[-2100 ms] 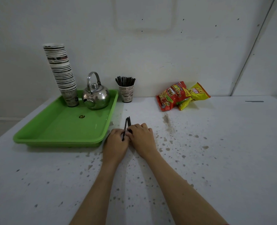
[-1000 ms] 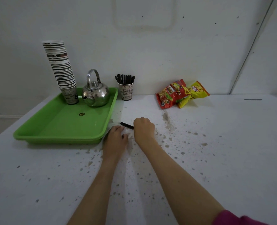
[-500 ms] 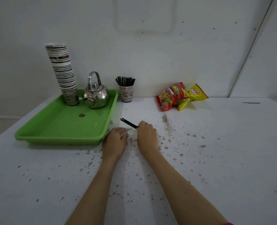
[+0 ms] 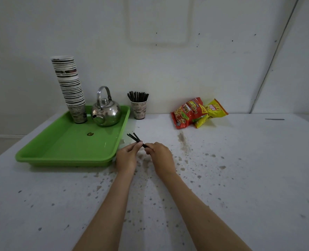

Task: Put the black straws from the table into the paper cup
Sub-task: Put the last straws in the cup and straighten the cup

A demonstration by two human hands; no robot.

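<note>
A small bundle of black straws (image 4: 134,137) is held between both hands just above the white table (image 4: 240,169), its free ends pointing up and left toward the tray. My left hand (image 4: 127,156) pinches the bundle with its fingertips. My right hand (image 4: 160,156) grips the bundle's near end in a closed fist. The paper cup (image 4: 139,109), printed with dark lettering, stands by the wall beyond the hands and holds several black straws upright.
A green tray (image 4: 63,151) lies to the left, carrying a tall stack of paper cups (image 4: 70,87) and a steel kettle (image 4: 105,113). Red and yellow snack bags (image 4: 195,111) lie at the back right. The table top is spotted with stains.
The straws were taken off the table by my right hand and lifted. My left hand has risen from the table and now pinches the bundle too.
</note>
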